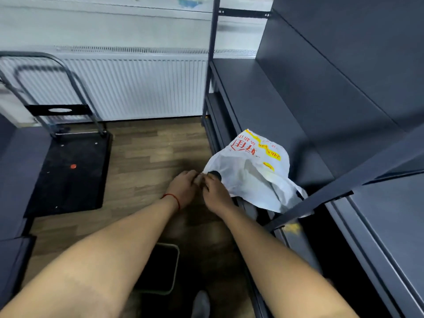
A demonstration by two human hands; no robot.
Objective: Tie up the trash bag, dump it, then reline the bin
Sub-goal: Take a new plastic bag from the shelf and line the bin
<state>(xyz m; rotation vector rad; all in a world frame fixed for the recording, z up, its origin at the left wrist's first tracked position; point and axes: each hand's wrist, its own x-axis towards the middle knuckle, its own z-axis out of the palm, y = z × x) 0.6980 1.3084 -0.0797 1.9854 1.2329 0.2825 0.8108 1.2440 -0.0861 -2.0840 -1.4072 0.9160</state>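
Your left hand point(183, 188) and right hand point(216, 195) meet at the near edge of the white plastic bag point(250, 173), fingers of both curled in and pinching the film at one spot. Fingertips are bunched together there; how much of the bag each one holds cannot be told, since the knuckles cover the contact. Likely reason for the paired pinch: you are working the mouth of the bag apart, one layer to each hand.

The bag itself lies on the edge of the dark shelf point(275, 125), draped partly over the lip, red and yellow print facing up. Resting it there keeps it at working height while both hands are busy.

The bin point(173, 271) stands on the wood floor point(149, 152) below your forearms, near your foot point(200, 302). Its interior reads dark; no liner visible over the rim. Judgement: the relining step is in hand, and this bag is the fresh liner.

A red cord point(173, 198) circles your left wrist. A flat trolley point(71, 171) is parked to the left against the radiator point(128, 88), well apart from the work.

Risk noted: thin film layers cling; expect a few rubs before the mouth parts.
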